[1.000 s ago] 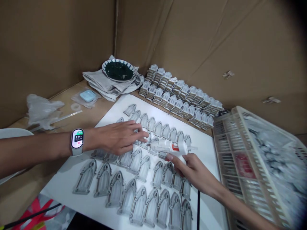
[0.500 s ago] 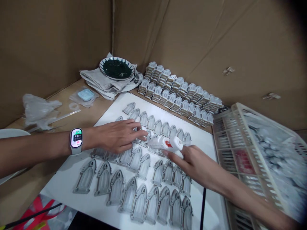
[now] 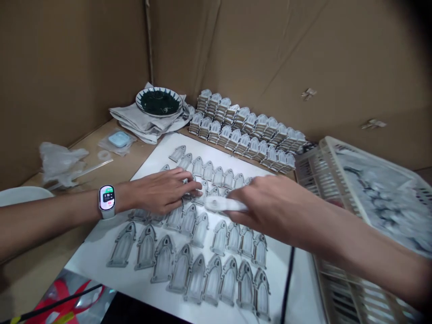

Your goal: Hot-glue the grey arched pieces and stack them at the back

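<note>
- Nearest, at the lower middle of the frame, one row of grey arched window-shaped pieces point(image 3: 212, 281) lies flat on the white board point(image 3: 91, 256).
- At the right of centre is the right hand point(image 3: 270, 198). Its grip is closed around a white glue gun point(image 3: 222, 204), whose visible part lies nearly crosswise, with the free end to the left; the nozzle tip I cannot tell.
- At the left of centre, the left hand point(image 3: 162, 191) lies palm down with bent fingers. Whether this grip pinches something, I cannot tell.
- The arched piece point(image 3: 204, 185) by the left fingertips is near the centre, just above and left of the gun's end. Its long axis runs up the frame, roughly across the gun's; the left hand is nearer.
- Farther, at the upper middle, stand stacked arched pieces point(image 3: 243, 146).
</note>
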`<state>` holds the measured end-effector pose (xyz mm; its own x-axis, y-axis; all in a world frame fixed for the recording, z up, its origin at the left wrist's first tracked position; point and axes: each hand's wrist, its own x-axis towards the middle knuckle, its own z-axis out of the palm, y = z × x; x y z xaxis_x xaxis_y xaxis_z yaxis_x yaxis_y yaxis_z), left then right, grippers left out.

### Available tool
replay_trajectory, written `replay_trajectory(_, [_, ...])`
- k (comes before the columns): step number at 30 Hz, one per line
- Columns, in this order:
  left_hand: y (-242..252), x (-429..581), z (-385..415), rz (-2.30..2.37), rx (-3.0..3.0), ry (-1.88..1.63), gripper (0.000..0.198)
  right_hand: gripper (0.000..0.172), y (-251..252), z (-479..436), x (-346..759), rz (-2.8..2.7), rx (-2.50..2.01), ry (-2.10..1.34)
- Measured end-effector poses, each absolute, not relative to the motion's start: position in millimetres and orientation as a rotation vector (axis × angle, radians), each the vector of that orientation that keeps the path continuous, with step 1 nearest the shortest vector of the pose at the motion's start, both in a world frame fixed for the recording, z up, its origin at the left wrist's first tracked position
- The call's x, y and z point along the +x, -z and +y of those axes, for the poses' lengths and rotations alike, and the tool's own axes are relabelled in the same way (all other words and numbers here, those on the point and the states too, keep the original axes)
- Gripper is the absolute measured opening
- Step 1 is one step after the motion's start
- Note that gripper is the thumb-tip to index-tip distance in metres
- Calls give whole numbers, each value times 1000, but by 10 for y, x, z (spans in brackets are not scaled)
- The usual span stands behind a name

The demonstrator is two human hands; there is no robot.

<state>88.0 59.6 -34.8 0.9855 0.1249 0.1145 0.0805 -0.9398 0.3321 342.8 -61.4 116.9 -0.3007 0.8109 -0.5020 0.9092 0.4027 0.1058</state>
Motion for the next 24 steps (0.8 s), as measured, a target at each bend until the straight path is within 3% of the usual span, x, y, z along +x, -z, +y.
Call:
replay_trajectory(2, [331, 888, 586, 120, 2830, -229, 47, 36, -1073, -815, 3774, 2230, 1620, 438])
replay_trajectory(4, [312, 906, 582, 104, 2854, -256, 48, 68, -960, -1039, 4086, 2158, 1917, 587])
replay_trajectory(7, [288, 958, 589, 118, 2853, -286, 45, 82, -786, -1329, 4313, 1819, 2384, 880])
replay_trajectory(12, [271, 1081, 582, 188, 2795, -312, 43, 82, -551, -1474, 4187, 1549, 2655, 1245])
replay_trajectory(24, [364, 1225, 388, 115, 2854, -222, 48, 72, -191, -1235, 4054, 1909, 2437, 1157])
